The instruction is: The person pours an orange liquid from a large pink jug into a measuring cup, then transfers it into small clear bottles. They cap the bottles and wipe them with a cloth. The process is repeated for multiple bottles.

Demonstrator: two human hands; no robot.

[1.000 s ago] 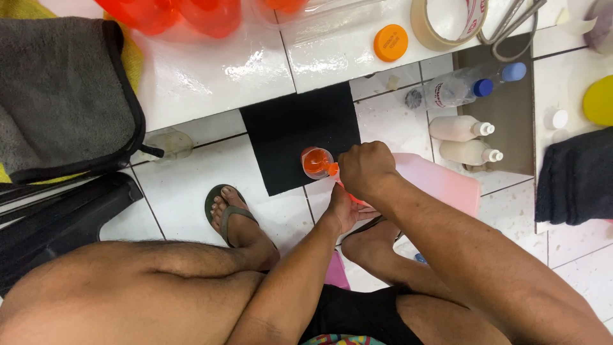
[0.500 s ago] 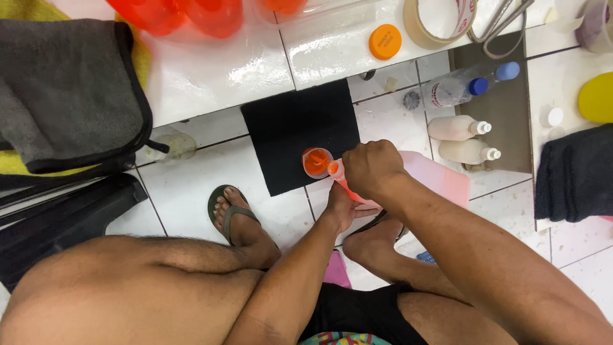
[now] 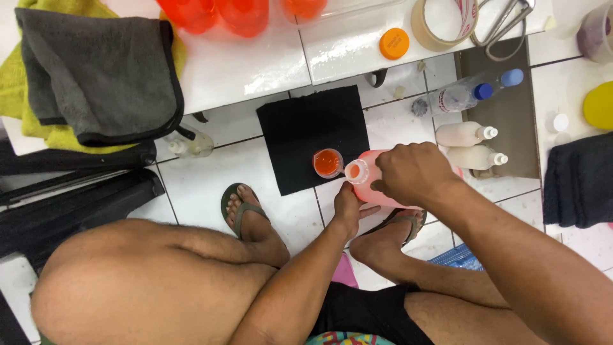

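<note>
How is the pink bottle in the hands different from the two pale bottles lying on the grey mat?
The translucent pink plastic bottle is held tilted by the right hand and left hand; the two pale cream bottles lie untouched on the grey mat. The pink bottle's mouth is open, while the cream ones wear white caps. It also looks wider than they do. All are plastic with narrow necks.
</note>
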